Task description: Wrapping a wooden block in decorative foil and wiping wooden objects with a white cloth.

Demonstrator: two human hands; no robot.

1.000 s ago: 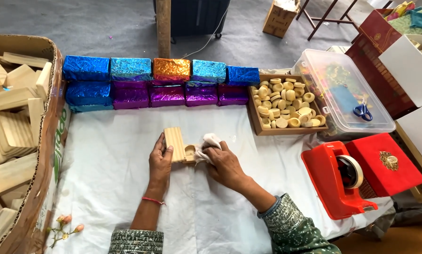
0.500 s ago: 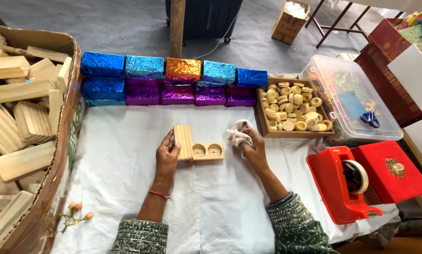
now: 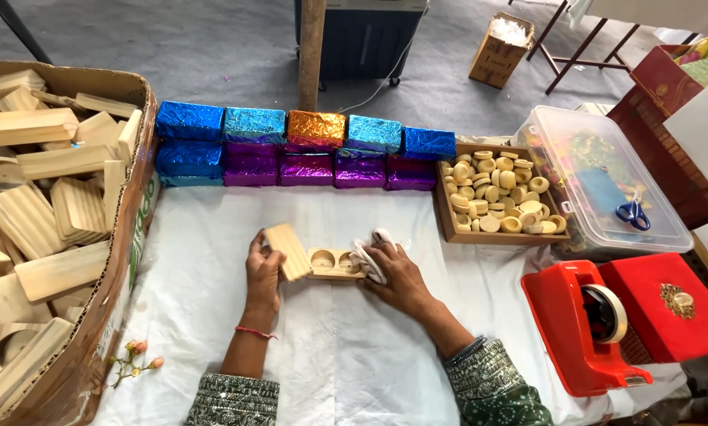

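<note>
Nearest the camera, two patterned sleeves are seen over a white cloth-covered table [image 3: 212,331]. The left hand [image 3: 263,272] is wrapped around a tilted pale wooden lid block [image 3: 288,251], the fingers curled against its far side and the thumb hidden behind it. The right hand [image 3: 397,270] is laid flat with fingers pressed together on a crumpled white rag [image 3: 370,256], which is held against the end of a pale wooden base with two round hollows [image 3: 332,263]; this base lies on the cloth between the two hands, touching the lid.

To the right, a red tape dispenser [image 3: 579,327] and a red box with a gold emblem [image 3: 665,304] are set. To the left, a large cardboard carton [image 3: 129,260] is filled with rough, ridged wooden blocks. Farther off, a shallow wooden tray [image 3: 449,225] is packed with small round wooden discs, and a clear lidded plastic tub [image 3: 575,142] carries blue scissors [image 3: 631,211] on its lid. Along the table's far edge, crinkled foil-wrapped blocks in blue, purple and orange [image 3: 307,146] are stacked in two rows. Beyond, a grey floor and a small open cardboard box [image 3: 500,47] are seen
</note>
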